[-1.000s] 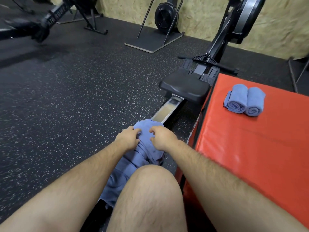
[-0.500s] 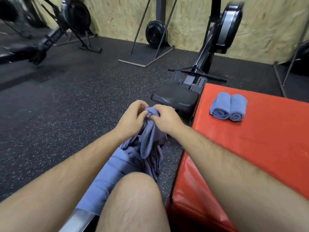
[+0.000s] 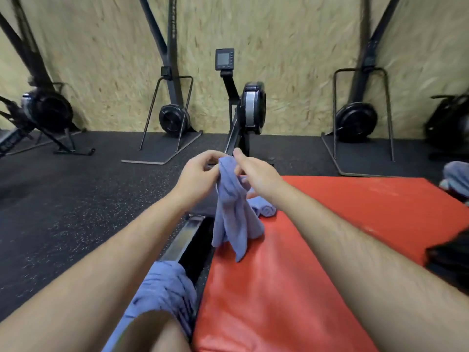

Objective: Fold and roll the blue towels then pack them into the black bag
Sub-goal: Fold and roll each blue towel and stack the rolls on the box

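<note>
A blue towel (image 3: 234, 214) hangs crumpled in the air, pinched at its top edge by my left hand (image 3: 199, 175) and my right hand (image 3: 256, 174), close together. Its lower end dangles over the left edge of the red mat (image 3: 342, 224). Behind the hanging towel, two rolled blue towels (image 3: 265, 208) lie on the mat, partly hidden. More loose blue towels (image 3: 165, 290) are heaped by my knee on the rowing machine rail. A dark object (image 3: 451, 262) at the right edge may be the black bag; only a corner shows.
The rowing machine rail (image 3: 185, 237) runs forward to its flywheel (image 3: 251, 107) at the chipboard wall. Other machines (image 3: 175, 118) stand along the wall on the black rubber floor (image 3: 63, 199). Another blue cloth bundle (image 3: 456, 179) lies at the far right.
Both hands have lifted one towel up off the pile by my knee and raised it higher. My head has tilted up, so the wall and machines now fill the top.
</note>
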